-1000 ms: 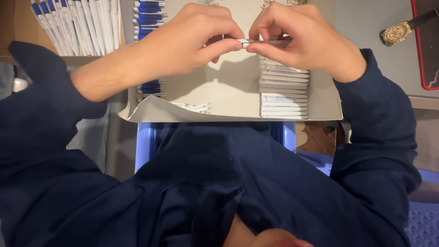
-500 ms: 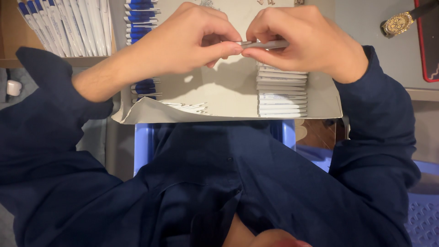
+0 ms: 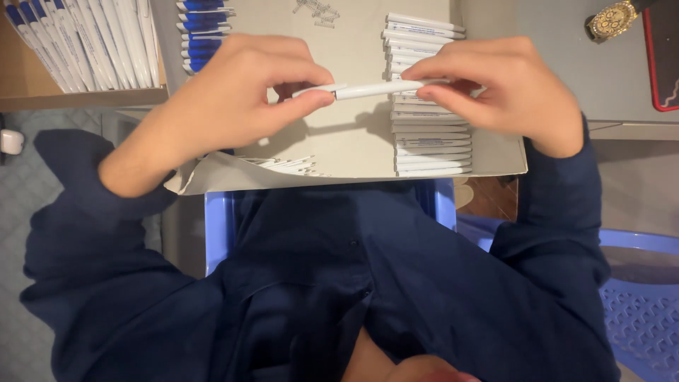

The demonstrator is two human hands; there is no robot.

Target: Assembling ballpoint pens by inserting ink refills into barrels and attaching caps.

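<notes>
Both hands hold one white pen point(image 3: 375, 89) level above a shallow cardboard tray point(image 3: 346, 152). My left hand point(image 3: 233, 99) pinches the pen's left end between thumb and fingers. My right hand point(image 3: 506, 92) grips its right end. Beneath the right hand lies a neat row of white pen barrels point(image 3: 423, 145) in the tray. A few thin white parts point(image 3: 286, 165) rest near the tray's front edge, and blue pen pieces point(image 3: 198, 28) are stacked at its far left.
A cardboard box of white and blue pens point(image 3: 85, 39) stands at the far left. A gold wristwatch point(image 3: 612, 20) and a red-edged dark object point(image 3: 661, 56) lie on the grey surface at the right. Blue plastic chairs point(image 3: 636, 283) are below.
The two hands have drawn slightly apart, so more of the white pen shows between them. The view has shifted a little, with the tray lower in frame.
</notes>
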